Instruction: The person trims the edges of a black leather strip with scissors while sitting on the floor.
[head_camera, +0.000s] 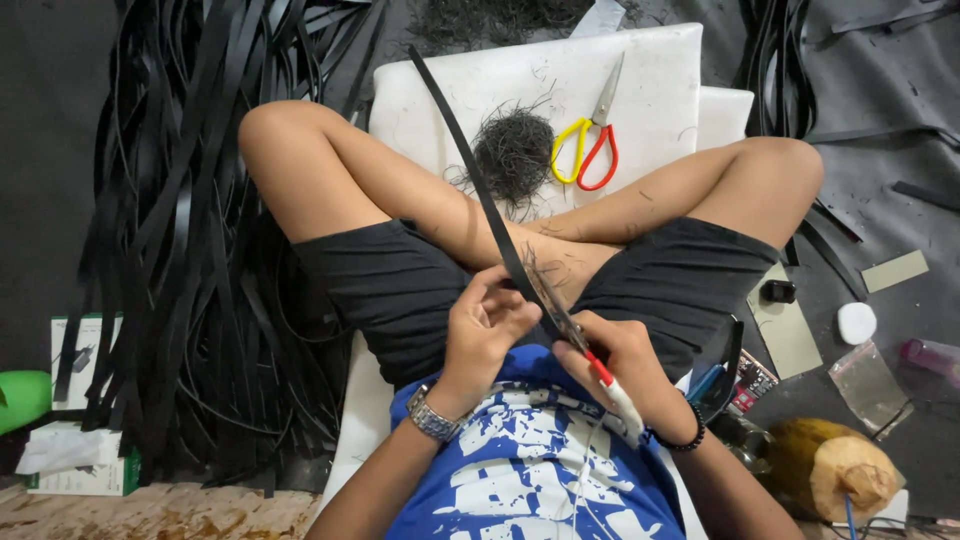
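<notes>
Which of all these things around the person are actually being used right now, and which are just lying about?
In use:
left hand pinching the black strip
right hand gripping a red-and-white-handled blade tool against that strip
pile of black shavings
heap of black strips

Lying about:
yellow-and-red scissors
coconut
white round block
small boxes
clear bag

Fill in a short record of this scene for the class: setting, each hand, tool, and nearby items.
setting: person sits cross-legged on a white cushion
left hand: pinches a long black strip
right hand: grips a small knife with a red and white handle, blade against the strip
shavings: dark pile of thin trimmings on the cushion
scissors: yellow and red handles, lying beside the trimmings
left side: heap of black strips
right side: a coconut on the floor
</notes>
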